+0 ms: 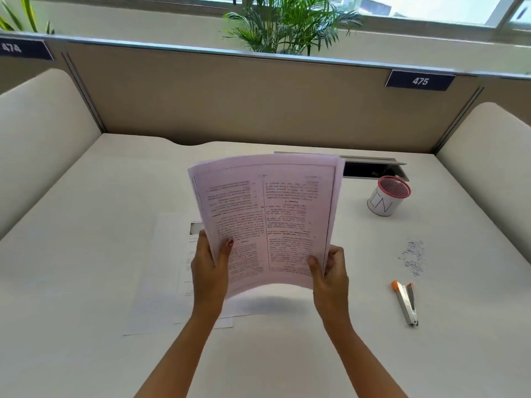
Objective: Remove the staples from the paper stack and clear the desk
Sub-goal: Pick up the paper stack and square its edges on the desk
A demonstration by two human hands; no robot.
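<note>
The paper stack (267, 222) is up off the desk (86, 254), held upright over the middle, its printed page facing the person and bowing a little. Both hands are on its lower edge. The left hand (209, 268) grips the lower left corner, thumb pressed on the front and fingers curled behind. The right hand (330, 271) pinches the lower right corner the same way, thumb on the print. Under the stack, loose sheets (161, 282) lie flat toward the front edge. Over toward the right edge there is a small heap of staples (413, 257), and just in front of it the staple remover (406, 301) lies on its side. Near the back right corner stands a cup (388, 196) with a red mesh rim; I cannot tell what it holds. Just behind it, at the back edge, a cable hatch (370, 168) stands open.
</note>
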